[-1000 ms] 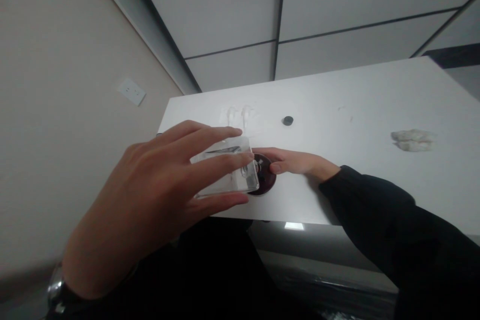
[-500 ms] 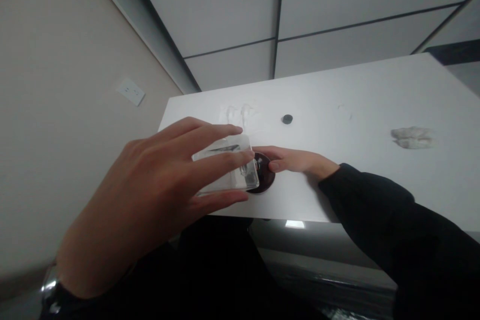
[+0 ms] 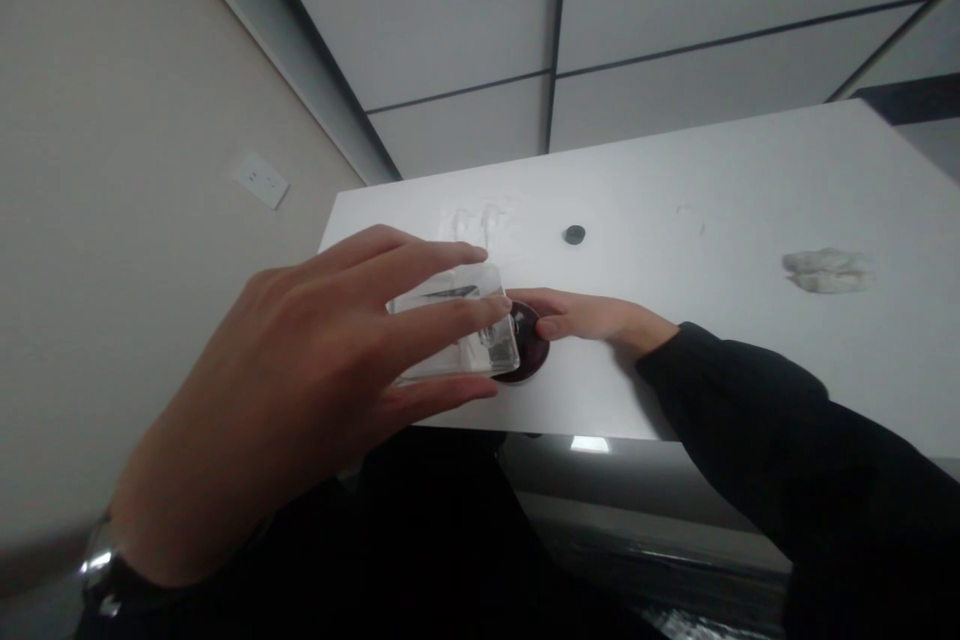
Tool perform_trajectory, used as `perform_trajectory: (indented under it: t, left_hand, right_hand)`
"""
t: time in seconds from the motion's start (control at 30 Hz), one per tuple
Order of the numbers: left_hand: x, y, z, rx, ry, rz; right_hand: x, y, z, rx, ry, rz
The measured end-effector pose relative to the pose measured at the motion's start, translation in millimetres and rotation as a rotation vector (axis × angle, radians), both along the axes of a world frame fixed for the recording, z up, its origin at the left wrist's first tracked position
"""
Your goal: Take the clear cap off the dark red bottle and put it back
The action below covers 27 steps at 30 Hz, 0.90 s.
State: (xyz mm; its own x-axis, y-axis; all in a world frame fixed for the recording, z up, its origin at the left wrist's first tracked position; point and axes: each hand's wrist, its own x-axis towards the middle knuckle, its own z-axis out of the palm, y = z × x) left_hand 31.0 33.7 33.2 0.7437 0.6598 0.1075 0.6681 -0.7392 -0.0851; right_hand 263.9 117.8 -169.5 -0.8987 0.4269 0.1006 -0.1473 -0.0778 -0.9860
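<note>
White table [image 3: 675,190], clear box [image 3: 457,335] in left hand [image 3: 300,390], right hand [image 3: 592,318] beside.

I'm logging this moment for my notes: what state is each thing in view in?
left hand: fingers spread, gripping the clear container
clear container: held tilted over the dark round piece, contents unclear
right hand: resting on the table, fingertips against the dark round piece
dark round piece: flat on the table, partly hidden
small black disc: lying alone, untouched
crumpled tissue: wadded, untouched
white table: smudged near the far edge
</note>
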Motion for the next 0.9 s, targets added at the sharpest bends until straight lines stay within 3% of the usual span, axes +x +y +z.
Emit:
perform_trajectory:
  t: [0.9]
  left_hand:
    - [9.8,6.7,6.8,0.000,0.043,-0.037]
  right_hand:
    - [-0.2,3.0,-3.4,0.065,-0.030,0.002]
